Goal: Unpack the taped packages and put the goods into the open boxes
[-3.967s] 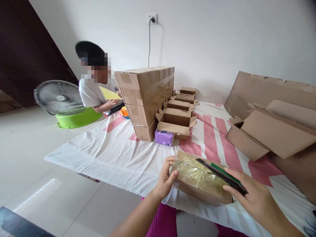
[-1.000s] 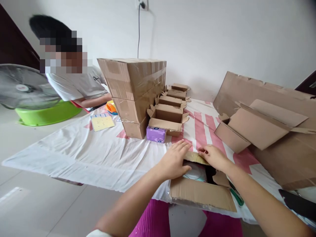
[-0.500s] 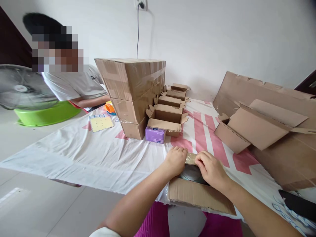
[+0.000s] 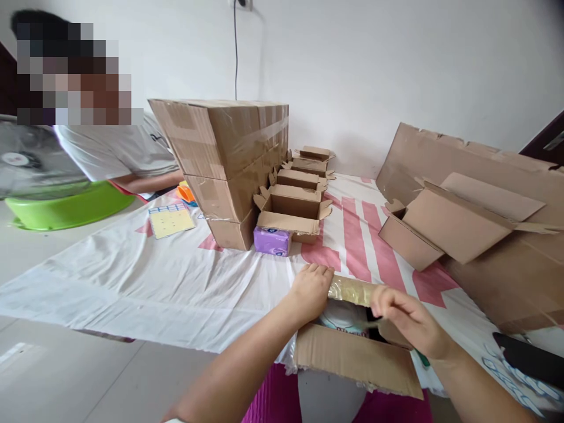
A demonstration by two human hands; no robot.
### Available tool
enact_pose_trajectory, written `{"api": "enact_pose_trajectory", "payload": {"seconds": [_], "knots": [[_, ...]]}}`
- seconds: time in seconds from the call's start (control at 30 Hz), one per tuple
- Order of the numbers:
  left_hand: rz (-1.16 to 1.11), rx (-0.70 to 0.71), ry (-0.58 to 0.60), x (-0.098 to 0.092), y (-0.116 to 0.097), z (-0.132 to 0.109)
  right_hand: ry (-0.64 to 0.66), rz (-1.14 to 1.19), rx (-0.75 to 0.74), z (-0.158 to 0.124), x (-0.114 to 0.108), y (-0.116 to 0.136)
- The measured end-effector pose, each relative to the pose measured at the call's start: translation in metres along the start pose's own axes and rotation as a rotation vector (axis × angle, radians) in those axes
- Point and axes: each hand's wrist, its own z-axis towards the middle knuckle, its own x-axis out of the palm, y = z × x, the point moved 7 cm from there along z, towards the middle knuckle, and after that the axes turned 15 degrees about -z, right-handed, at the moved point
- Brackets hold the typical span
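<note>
The open carton [image 4: 356, 358] lies at the near edge of the cloth-covered tabletop [image 4: 132, 288], its near flap folded outward and a white, printed thing [image 4: 341, 317] showing inside. The left hand [image 4: 311, 291] has its fingers curled over the carton's left end, clamped on it. The right hand [image 4: 408, 317] is at the right end of the taped far flap [image 4: 350, 291] — whether its fingers grip that flap, I cannot tell. The step in hand looks like opening up the carton; the next move seems to call for a steady left hold — and the far flap clear of the contents.
</note>
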Motion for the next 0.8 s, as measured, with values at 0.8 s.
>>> {"api": "enact_pose_trajectory", "payload": {"seconds": [0.8], "knots": [[0.034,0.012,-0.007,0.001,0.0,0.002,-0.111,-0.556,0.124,0.046,0.009,-0.03]]}}
